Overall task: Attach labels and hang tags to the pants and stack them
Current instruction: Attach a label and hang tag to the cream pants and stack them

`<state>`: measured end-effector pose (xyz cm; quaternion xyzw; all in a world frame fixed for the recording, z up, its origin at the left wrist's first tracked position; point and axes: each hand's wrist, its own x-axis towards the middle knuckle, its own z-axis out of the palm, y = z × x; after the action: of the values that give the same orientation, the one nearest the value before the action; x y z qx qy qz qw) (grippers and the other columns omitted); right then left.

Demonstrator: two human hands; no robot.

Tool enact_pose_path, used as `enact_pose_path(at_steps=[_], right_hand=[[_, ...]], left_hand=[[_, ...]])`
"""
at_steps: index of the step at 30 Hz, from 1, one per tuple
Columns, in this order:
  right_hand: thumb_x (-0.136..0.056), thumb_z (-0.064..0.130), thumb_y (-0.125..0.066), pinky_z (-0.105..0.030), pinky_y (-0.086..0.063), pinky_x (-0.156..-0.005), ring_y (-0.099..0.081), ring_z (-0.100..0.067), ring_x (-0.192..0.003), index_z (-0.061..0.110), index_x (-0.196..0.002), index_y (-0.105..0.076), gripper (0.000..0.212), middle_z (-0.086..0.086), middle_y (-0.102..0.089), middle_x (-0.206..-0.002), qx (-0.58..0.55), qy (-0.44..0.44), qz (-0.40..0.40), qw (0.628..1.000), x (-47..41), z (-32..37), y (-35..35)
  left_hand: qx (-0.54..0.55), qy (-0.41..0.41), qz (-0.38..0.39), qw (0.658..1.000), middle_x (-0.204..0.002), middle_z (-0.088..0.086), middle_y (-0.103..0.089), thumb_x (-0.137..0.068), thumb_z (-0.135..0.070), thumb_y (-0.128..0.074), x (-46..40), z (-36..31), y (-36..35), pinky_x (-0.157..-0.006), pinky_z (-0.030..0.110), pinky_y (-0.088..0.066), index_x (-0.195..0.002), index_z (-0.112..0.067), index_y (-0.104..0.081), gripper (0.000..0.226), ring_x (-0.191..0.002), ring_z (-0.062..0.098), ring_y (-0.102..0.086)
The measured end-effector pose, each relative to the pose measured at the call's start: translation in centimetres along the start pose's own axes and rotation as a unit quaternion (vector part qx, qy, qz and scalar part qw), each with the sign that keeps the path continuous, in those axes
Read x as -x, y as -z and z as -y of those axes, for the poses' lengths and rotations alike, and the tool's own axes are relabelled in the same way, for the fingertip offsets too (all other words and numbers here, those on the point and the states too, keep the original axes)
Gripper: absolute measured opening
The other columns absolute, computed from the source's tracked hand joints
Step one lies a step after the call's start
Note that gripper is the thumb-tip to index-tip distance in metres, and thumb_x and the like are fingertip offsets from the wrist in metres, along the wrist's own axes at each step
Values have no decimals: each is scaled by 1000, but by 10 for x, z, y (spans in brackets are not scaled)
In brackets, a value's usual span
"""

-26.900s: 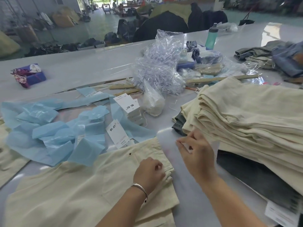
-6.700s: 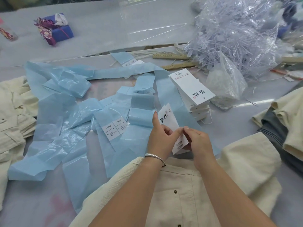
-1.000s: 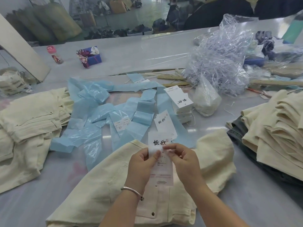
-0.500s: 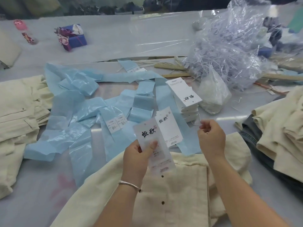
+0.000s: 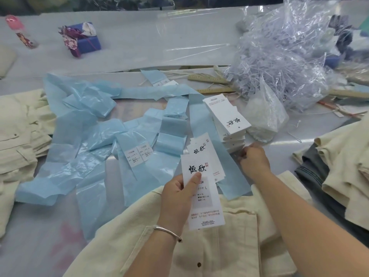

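While the left hand [image 5: 175,193] pinches a labelled hang tag [image 5: 202,188] at lower centre above the cream pants [image 5: 225,246], the right hand [image 5: 253,160], fingers curled, reaches the foot of the tag stack [image 5: 227,118]; what it grips is unclear. Best done, the tag stays flat, hole exposed, for fastening. Blue backing strips [image 5: 79,140] litter the grey desk [image 5: 129,41]; folded pants [image 5: 347,156] sit at right.

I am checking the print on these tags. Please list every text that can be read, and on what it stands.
"恒欣": held tag, in the left hand.
"L" and "MADE IN CHINA": same tag, lower part; its other lines are too small.
"恒欣": tag lying behind it.
"恒欣", upside down: top of the tag stack; its far-edge print is too small.
"1103#": two stickers on blue backing; the rest is blurred.
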<state>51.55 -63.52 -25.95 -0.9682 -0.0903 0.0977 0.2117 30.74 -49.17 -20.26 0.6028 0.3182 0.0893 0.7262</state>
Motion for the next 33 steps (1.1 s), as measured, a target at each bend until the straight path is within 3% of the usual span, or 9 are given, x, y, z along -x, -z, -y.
enact_pose_path(at_steps=[3,7,11,15,18,21,24,28,33], right_hand=[[-93,8,-51,-30,-35,-64,-46,-22,-77,6,-85,-55,9,-11,-54,-94,-111,-2,3,994,13,3,2],[-94,0,-52,-23,-40,-48,-52,-18,-50,6,-89,-51,8,-9,-67,-66,-409,-5,21,912,51,8,29],[-90,-3,-60,-25,-54,-52,-71,-27,-63,1,-94,-53,9,-15,-73,-72,-508,23,72,858,92,11,54],[-87,-4,-63,-25,-56,-54,-71,-27,-63,-1,-85,-64,3,-16,-73,-72,-522,31,83,848,124,11,75],[-85,-2,-66,-21,-50,-48,-64,-18,-51,5,-80,-69,9,-11,-70,-62,-512,66,58,854,149,14,89],[-84,9,-72,-20,-46,-50,-57,-10,-51,17,-75,-71,12,-2,-68,-59,-456,118,15,882,176,18,100],[-83,18,-74,-31,-44,-56,-52,-14,-56,21,-73,-72,10,-13,-65,-63,-419,165,-9,893,201,21,108],[-82,16,-74,-30,-37,-53,-43,-10,-51,22,-71,-71,13,-12,-56,-55,-401,212,-18,891,228,24,112],[-82,17,-74,-41,-50,-60,-57,-21,-59,20,-76,-72,7,-4,-64,-61,-350,229,-70,905,250,26,116]], left_hand=[[-7,1,-4,1000,-81,6,-75,-88,-30,-68,3,0,0,-64,36,-57,-81,-15,-74,18,-67,18,-68],[-83,-24,-26,996,-62,6,-63,-82,-22,-75,11,3,-2,-53,29,-46,-72,2,-64,28,-56,18,-54],[-93,-52,-18,994,-72,2,-73,-71,-15,-80,28,-4,-9,-56,29,-52,-78,-11,-69,14,-60,16,-64],[-68,-79,7,995,-84,2,-75,-69,-14,-80,49,-10,-18,-65,37,-60,-103,-23,-63,39,-74,22,-72],[-74,-126,-4,989,-77,16,-72,-90,-13,-67,67,-12,-24,-64,51,-55,-94,-21,-67,9,-68,34,-67],[-125,-183,-36,974,-71,11,-69,-94,-18,-62,85,-13,-28,-59,42,-51,-82,-21,-70,14,-62,29,-62],[-134,-201,-44,969,-71,1,-72,-91,-13,-65,105,-19,-33,-63,33,-51,-83,-21,-73,14,-64,17,-65],[-101,-205,-44,973,-72,6,-74,-90,-8,-65,129,-24,-39,-65,38,-55,-96,-24,-71,18,-67,19,-69],[-82,-233,-45,968,-72,10,-73,-92,-21,-62,153,-29,-45,-71,51,-54,-96,-25,-72,11,-73,36,-69]])
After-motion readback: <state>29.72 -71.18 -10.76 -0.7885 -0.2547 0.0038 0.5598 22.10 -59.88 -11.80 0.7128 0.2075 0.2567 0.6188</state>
